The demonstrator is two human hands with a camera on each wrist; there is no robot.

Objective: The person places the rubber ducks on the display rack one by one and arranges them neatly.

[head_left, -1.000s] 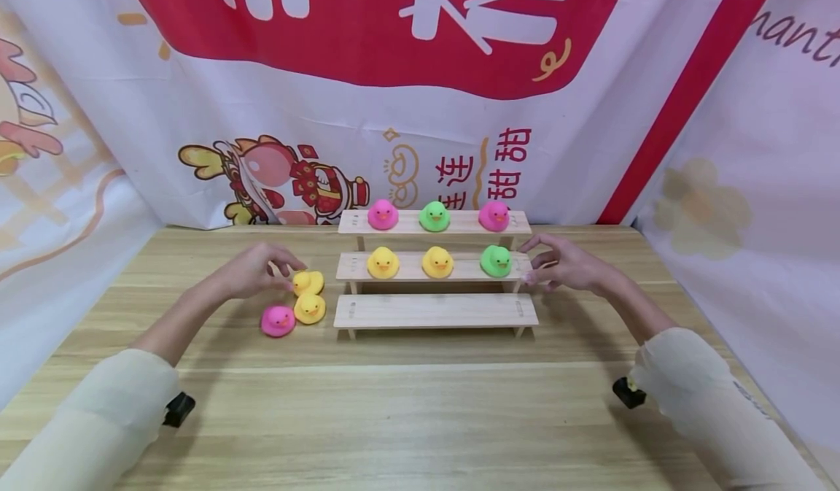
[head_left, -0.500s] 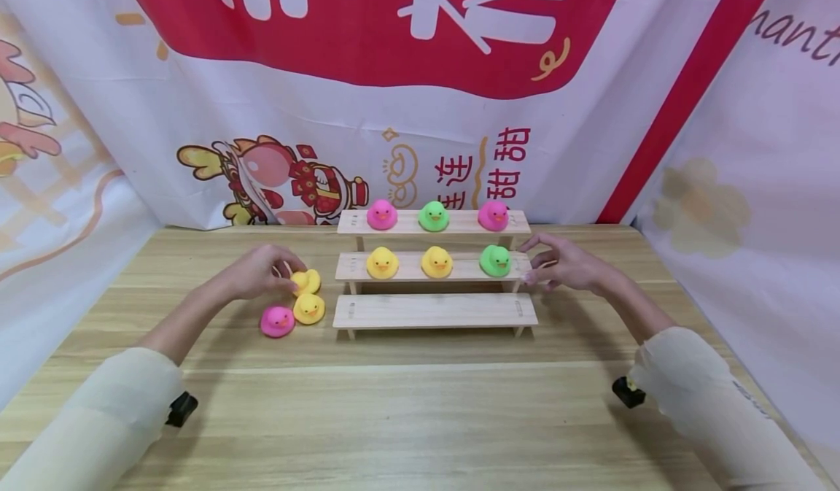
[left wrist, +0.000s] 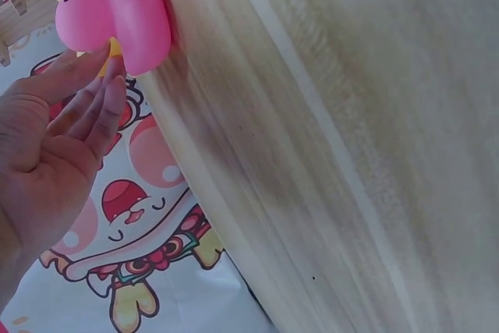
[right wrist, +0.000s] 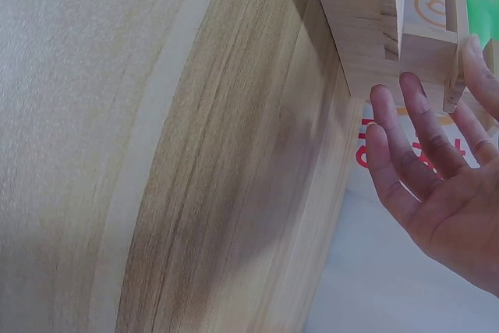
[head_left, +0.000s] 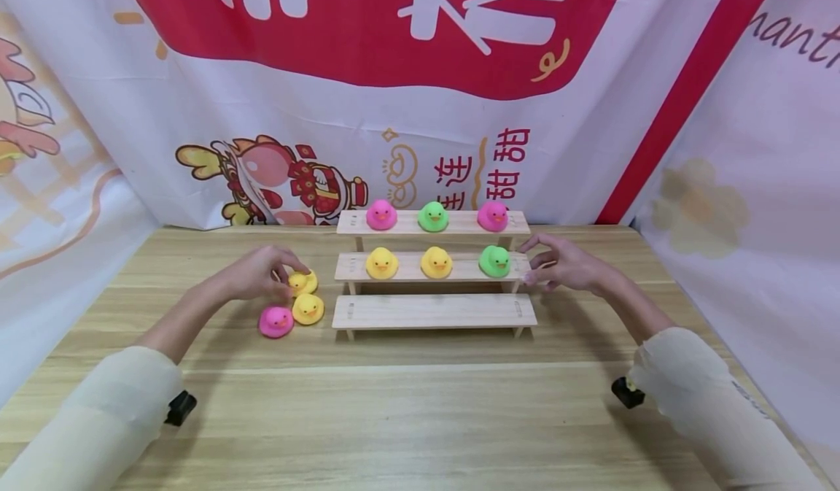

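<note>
1. Where my left hand (head_left: 261,272) arches beyond a smooth pink duck (head_left: 276,322), it pinches a rounded yellow duck (head_left: 305,284) on the grained table (head_left: 394,418).
2. Next, a stepped, pale wooden shelf (head_left: 433,311).
3. My right hand (head_left: 566,265), fingers apart, is at its end.

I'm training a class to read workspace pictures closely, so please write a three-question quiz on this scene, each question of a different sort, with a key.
1. Count: how many ducks stand on the wooden rack?

2. True or false: the right hand is holding a duck.

3. Multiple choice: what colour is the duck that the left hand pinches?
A. Green
B. Pink
C. Yellow

Key
1. Six: three on the top shelf and three on the middle shelf.
2. False; it is at the right end of the middle shelf.
3. C.
</note>
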